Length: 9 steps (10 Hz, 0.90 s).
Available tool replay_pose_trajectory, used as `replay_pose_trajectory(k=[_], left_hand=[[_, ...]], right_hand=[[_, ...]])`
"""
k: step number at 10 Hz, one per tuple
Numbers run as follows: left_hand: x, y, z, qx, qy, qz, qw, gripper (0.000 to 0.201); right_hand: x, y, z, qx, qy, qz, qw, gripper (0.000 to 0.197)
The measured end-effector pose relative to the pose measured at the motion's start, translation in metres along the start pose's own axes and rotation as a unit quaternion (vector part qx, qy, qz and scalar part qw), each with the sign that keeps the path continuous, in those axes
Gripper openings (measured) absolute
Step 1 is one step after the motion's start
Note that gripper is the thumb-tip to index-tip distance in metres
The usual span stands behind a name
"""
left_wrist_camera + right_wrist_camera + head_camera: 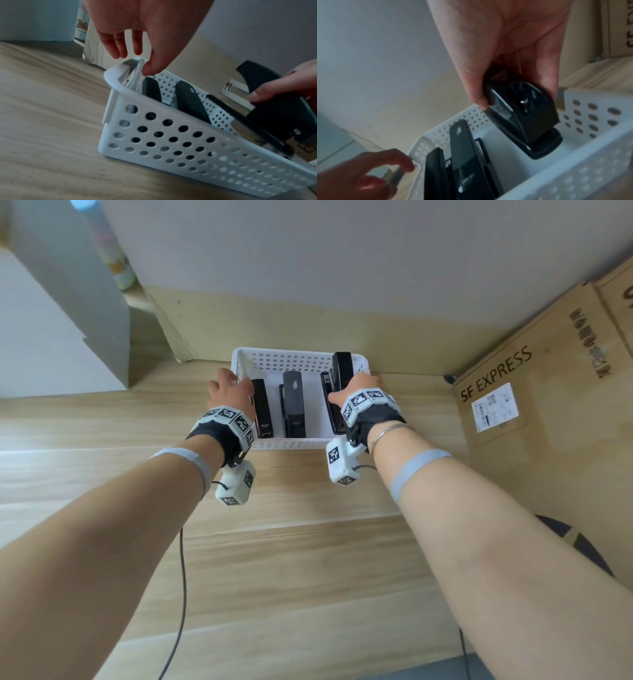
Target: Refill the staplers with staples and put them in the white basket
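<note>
A white perforated basket (294, 360) (154, 135) (590, 121) stands at the table's far edge. Two black staplers lie in it, one on the left (262, 409) (151, 88) (435, 175) and one in the middle (294, 405) (188, 102) (465, 155). My right hand (356, 392) (513, 94) grips a third black stapler (340, 371) (274, 108) (522, 112), tilted, its rear end low in the basket's right part. My left hand (236, 381) (137, 60) holds the basket's left end, thumb on the rim and fingers over the outer side.
A brown SF EXPRESS cardboard box (513, 392) stands close to the basket's right. A white box (51, 337) and a colourful bottle (113, 258) are at the far left. Grey wall runs behind. Bare wooden table (274, 542) lies under my forearms, with thin cables.
</note>
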<state>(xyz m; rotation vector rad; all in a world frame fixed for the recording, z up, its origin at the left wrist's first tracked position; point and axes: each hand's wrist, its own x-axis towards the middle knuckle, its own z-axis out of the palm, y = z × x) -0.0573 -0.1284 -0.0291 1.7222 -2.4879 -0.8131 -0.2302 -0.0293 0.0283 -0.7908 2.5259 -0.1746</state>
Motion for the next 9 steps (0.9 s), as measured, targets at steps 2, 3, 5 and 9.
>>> replay_pose_trajectory(k=[2, 3, 5, 9], left_hand=[[0.013, -0.009, 0.001, -0.005, -0.009, 0.015, 1.000, 0.029], [0.013, -0.010, 0.003, -0.013, 0.005, 0.018, 1.000, 0.029], [0.014, -0.009, 0.006, -0.013, 0.011, 0.008, 1.000, 0.029], [-0.003, -0.002, -0.008, -0.016, -0.003, 0.007, 1.000, 0.026]], right_hand=[[0.025, -0.003, 0.028, -0.010, -0.047, 0.014, 0.999, 0.040], [0.031, -0.005, 0.039, -0.018, -0.050, 0.009, 0.999, 0.040], [0.033, -0.005, 0.059, -0.037, -0.047, 0.024, 0.998, 0.040], [0.007, -0.009, 0.023, -0.005, 0.002, 0.011, 1.000, 0.039]])
